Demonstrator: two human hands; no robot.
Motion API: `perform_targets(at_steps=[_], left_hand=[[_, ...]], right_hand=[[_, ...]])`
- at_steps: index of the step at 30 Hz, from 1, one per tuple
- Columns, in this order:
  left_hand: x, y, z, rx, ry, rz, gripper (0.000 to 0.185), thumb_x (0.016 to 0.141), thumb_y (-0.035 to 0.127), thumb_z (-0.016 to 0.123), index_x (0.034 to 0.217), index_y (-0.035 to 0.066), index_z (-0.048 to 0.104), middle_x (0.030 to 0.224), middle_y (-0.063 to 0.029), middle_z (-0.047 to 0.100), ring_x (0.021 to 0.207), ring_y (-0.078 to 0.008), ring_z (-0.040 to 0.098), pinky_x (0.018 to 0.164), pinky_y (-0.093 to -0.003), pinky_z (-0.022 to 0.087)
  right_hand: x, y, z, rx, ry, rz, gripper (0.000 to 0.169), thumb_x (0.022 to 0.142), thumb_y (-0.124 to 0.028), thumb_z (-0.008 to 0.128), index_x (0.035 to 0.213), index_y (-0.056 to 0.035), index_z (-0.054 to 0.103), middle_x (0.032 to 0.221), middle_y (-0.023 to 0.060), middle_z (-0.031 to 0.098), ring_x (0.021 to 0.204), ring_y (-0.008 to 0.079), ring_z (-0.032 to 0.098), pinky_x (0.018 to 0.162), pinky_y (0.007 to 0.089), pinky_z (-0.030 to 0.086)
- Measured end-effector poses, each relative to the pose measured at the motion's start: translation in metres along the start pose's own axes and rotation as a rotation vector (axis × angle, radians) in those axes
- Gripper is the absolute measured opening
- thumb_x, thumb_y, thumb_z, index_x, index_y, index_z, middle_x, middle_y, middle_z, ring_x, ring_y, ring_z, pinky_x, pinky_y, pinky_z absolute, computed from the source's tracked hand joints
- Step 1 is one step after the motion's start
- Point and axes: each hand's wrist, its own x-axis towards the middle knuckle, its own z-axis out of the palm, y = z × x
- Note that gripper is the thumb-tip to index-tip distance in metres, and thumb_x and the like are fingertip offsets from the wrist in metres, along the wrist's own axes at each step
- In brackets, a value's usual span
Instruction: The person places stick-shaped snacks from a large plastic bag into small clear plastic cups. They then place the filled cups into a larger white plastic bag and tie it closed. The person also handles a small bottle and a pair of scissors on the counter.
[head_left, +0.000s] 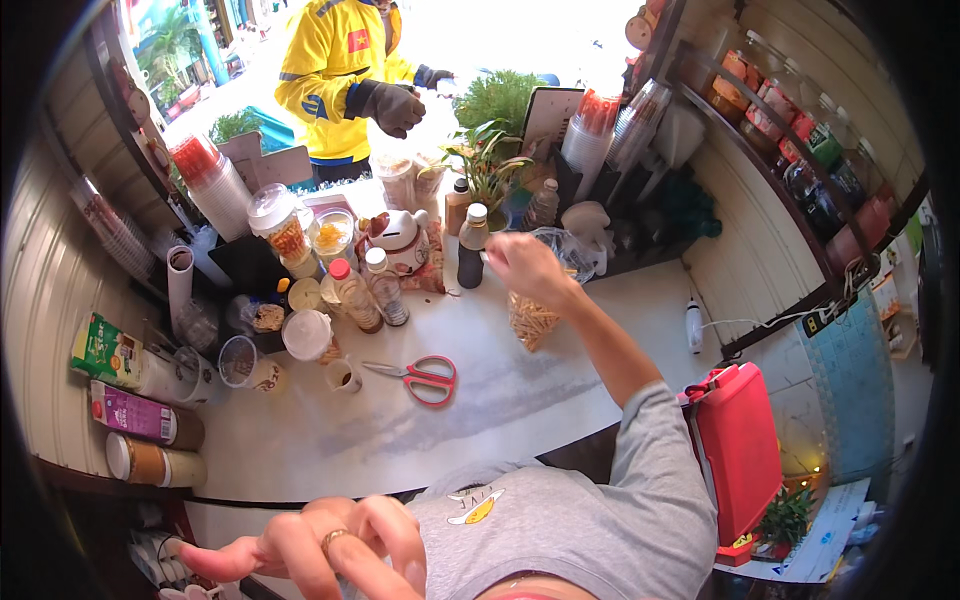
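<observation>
My right hand reaches over the counter with its fingers curled, beside a dark bottle with a white cap. A small pale thing shows at its fingertips; whether the hand grips it is unclear. Below the wrist lies a clear bag of thin tan sticks, partly hidden by the forearm. Close to the camera, my left hand is raised with bent, spread fingers, a ring on one, and nothing visible in it. Red-handled scissors lie on the white counter near a small measuring cup.
A person in a yellow jacket and gloves stands across the counter. Bottles, a lidded cup, a white cat figurine and cup stacks line the far side. At right stands a red cooler box.
</observation>
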Motion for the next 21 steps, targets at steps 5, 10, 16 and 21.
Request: perform_targets(at_steps=[5,10,16,21], left_hand=[[0.003,0.002,-0.002,0.090,-0.074,0.001,0.080,0.081,0.075,0.026,0.100,0.004,0.055,0.094,-0.0220,0.062,0.085,-0.0311,0.054,0.077,-0.0369,0.028],[0.008,-0.007,0.006,-0.042,-0.049,0.150,0.082,0.081,0.075,0.026,0.102,0.002,0.056,0.101,-0.0213,0.062,0.086,-0.0313,0.056,0.078,-0.0371,0.029],[0.010,-0.002,-0.016,-0.076,-0.203,0.015,0.076,0.083,0.071,0.029,0.104,0.003,0.056,0.110,-0.0210,0.061,0.102,-0.0263,0.047,0.077,-0.0349,0.030],[0.009,-0.016,-0.033,0.022,-0.061,0.094,0.061,0.083,0.073,0.030,0.087,0.013,0.045,0.081,-0.0104,0.065,0.088,-0.0225,0.040,0.074,-0.0365,0.028]], right_hand=[[0.069,-0.002,0.023,-0.284,0.178,0.078,0.033,0.082,-0.026,0.061,0.108,-0.0068,0.055,0.096,0.0174,0.059,0.089,0.0343,0.059,0.082,0.0406,0.048],[0.098,0.008,0.037,-0.397,-0.127,0.231,0.039,0.078,-0.034,0.065,0.106,-0.0070,0.058,0.101,0.0191,0.060,0.095,0.0336,0.060,0.083,0.0401,0.049],[0.103,0.013,0.034,-0.362,-0.230,0.242,0.029,0.072,-0.022,0.064,0.098,-0.0090,0.061,0.096,0.0141,0.064,0.094,0.0273,0.062,0.080,0.0378,0.050],[0.099,0.022,0.031,-0.281,-0.195,0.192,0.032,0.069,-0.022,0.064,0.097,-0.0086,0.061,0.096,0.0116,0.064,0.097,0.0286,0.060,0.084,0.0378,0.047]])
